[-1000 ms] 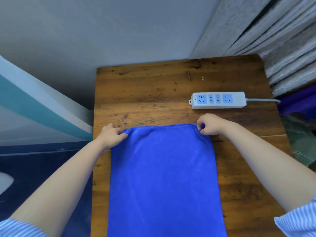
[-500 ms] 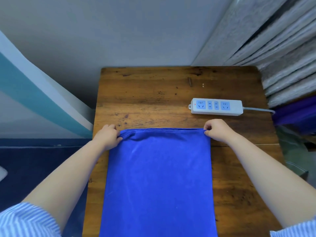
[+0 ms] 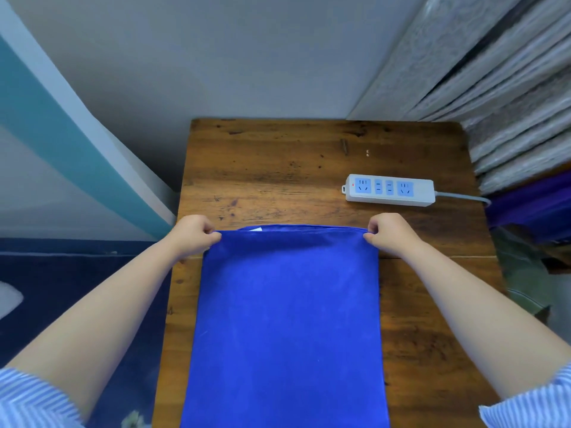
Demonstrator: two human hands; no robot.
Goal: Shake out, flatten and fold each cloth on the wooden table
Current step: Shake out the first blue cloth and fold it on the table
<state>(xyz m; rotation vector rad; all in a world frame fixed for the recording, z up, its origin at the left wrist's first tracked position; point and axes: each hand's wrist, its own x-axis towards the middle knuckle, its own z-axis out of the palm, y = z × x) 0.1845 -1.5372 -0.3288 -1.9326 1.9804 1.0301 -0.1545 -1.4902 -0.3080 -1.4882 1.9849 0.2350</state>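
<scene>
A blue cloth (image 3: 287,322) lies lengthwise down the middle of the wooden table (image 3: 278,168), running off the bottom of the view. My left hand (image 3: 193,234) pinches its far left corner and my right hand (image 3: 389,233) pinches its far right corner. The far edge between them is slightly raised off the table and stretched straight. A small white label (image 3: 255,230) shows under that edge near the left corner.
A white power strip (image 3: 390,189) with blue sockets lies on the table just beyond my right hand, its grey cable (image 3: 463,197) leaving to the right. Curtains (image 3: 509,97) hang at the far right. A wall stands behind the table.
Both hands have lifted the far corners a little and drawn them toward me, so the far edge now stands raised and the white label shows beneath it.
</scene>
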